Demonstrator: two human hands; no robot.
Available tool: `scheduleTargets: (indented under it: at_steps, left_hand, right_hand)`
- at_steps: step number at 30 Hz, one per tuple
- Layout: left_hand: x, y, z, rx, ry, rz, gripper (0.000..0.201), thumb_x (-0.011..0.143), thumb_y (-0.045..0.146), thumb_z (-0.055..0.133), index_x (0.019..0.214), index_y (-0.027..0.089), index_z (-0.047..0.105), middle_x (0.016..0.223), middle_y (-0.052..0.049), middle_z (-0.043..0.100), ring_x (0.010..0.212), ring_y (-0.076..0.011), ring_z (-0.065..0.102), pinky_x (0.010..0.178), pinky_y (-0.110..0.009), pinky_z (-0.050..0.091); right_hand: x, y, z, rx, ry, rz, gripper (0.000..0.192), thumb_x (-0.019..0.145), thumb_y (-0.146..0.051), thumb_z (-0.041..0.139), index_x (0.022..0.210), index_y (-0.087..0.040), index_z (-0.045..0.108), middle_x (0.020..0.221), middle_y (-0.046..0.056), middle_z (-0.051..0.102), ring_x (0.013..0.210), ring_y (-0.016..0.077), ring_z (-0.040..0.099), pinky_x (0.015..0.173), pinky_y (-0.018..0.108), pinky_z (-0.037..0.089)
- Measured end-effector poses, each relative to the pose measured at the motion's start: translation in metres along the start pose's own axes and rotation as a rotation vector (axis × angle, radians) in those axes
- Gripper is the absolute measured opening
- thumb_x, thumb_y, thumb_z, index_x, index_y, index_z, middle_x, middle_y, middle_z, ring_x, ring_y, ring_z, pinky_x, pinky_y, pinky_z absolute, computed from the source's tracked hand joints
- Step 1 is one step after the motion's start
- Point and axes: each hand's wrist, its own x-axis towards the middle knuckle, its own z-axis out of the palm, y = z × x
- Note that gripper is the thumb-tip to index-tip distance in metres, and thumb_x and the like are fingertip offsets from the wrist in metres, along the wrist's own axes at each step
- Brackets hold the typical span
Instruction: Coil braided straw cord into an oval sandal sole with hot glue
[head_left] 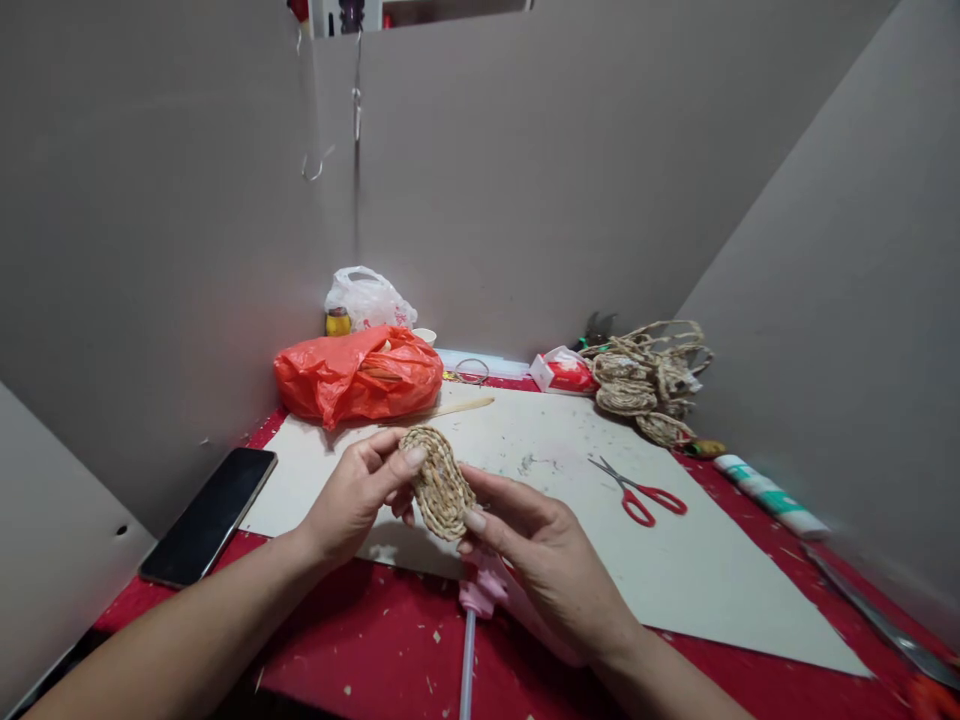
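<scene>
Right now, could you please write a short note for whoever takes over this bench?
Left hand and right hand both pinch the woven straw oval above the white board.
Scissors lie on the board to the right; more woven pieces are heaped at the back right.
Phone lies left, orange bag behind.
The oval looks fully coiled; remaining work cannot be told.

Tan, coiled-braid oval straw mat [439, 487], striped with darker stitching. Red-handled metal scissors [640, 493] on a cream, speckled paper sheet [697, 575] over a red tabletop [360, 655]. Orange crinkled plastic bag [358, 375]; glossy black flat phone [209, 516].
</scene>
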Motion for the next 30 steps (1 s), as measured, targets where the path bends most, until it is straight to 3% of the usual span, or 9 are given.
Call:
scheduleTargets:
  at_steps: [3, 9, 11, 16, 20, 24, 30]
  left_hand:
    - [0.000, 0.000, 0.001, 0.025, -0.020, -0.004, 0.027, 0.078, 0.038, 0.067, 0.089, 0.013, 0.066, 0.069, -0.001, 0.055, 0.053, -0.0071, 0.045, 0.048, -0.019, 0.041]
    - [0.003, -0.004, -0.001, -0.060, 0.173, 0.045, 0.033, 0.076, 0.039, 0.069, 0.100, 0.016, 0.066, 0.074, 0.000, 0.052, 0.056, -0.0069, 0.044, 0.051, -0.021, 0.045]
    - [0.002, -0.006, 0.000, -0.048, 0.136, 0.048, 0.032, 0.078, 0.038, 0.068, 0.101, 0.015, 0.066, 0.080, -0.003, 0.056, 0.064, -0.0091, 0.050, 0.056, -0.022, 0.047]
    - [-0.002, -0.014, 0.006, 0.020, -0.089, -0.019, 0.027, 0.080, 0.034, 0.067, 0.095, 0.012, 0.066, 0.085, -0.007, 0.065, 0.070, -0.0125, 0.057, 0.062, -0.023, 0.046]
    - [-0.003, -0.020, 0.007, 0.013, -0.013, -0.052, 0.025, 0.077, 0.031, 0.071, 0.091, 0.011, 0.065, 0.083, -0.006, 0.066, 0.069, -0.0124, 0.057, 0.065, -0.024, 0.047]
    - [-0.002, -0.023, 0.007, -0.060, 0.073, -0.098, 0.023, 0.074, 0.028, 0.073, 0.087, 0.014, 0.062, 0.078, -0.003, 0.065, 0.069, -0.0139, 0.059, 0.067, -0.027, 0.049]
    - [-0.001, -0.019, 0.008, -0.123, 0.045, -0.141, 0.021, 0.075, 0.027, 0.072, 0.088, 0.014, 0.063, 0.077, -0.005, 0.067, 0.066, -0.0145, 0.061, 0.067, -0.028, 0.051]
  right_hand:
    - [0.001, 0.002, 0.000, 0.021, -0.004, -0.010, 0.037, 0.076, -0.030, 0.075, 0.113, -0.028, 0.070, 0.100, 0.005, 0.071, 0.067, 0.0130, 0.061, 0.068, 0.031, 0.052]
    - [0.000, -0.004, 0.005, 0.111, 0.108, -0.023, 0.037, 0.073, -0.029, 0.078, 0.109, -0.028, 0.071, 0.104, 0.005, 0.071, 0.061, 0.0089, 0.058, 0.058, 0.023, 0.051]
    - [0.000, -0.005, 0.006, 0.121, 0.113, -0.033, 0.036, 0.072, -0.028, 0.078, 0.108, -0.028, 0.072, 0.103, 0.004, 0.071, 0.061, 0.0084, 0.059, 0.059, 0.023, 0.052]
    - [0.002, 0.001, 0.003, 0.083, 0.027, -0.076, 0.034, 0.076, -0.028, 0.076, 0.110, -0.029, 0.071, 0.098, 0.004, 0.072, 0.065, 0.0098, 0.061, 0.063, 0.024, 0.052]
    - [0.001, 0.003, 0.003, -0.038, 0.018, -0.096, 0.035, 0.076, -0.029, 0.074, 0.111, -0.027, 0.070, 0.098, 0.004, 0.073, 0.072, 0.0143, 0.065, 0.065, 0.027, 0.055]
    - [-0.002, -0.002, 0.006, -0.164, 0.026, -0.122, 0.033, 0.076, -0.028, 0.073, 0.109, -0.025, 0.070, 0.101, 0.005, 0.073, 0.089, 0.0190, 0.067, 0.081, 0.034, 0.055]
    - [-0.002, -0.002, 0.003, -0.206, 0.027, -0.134, 0.034, 0.078, -0.030, 0.071, 0.111, -0.022, 0.066, 0.099, 0.006, 0.072, 0.089, 0.0185, 0.068, 0.079, 0.032, 0.055]
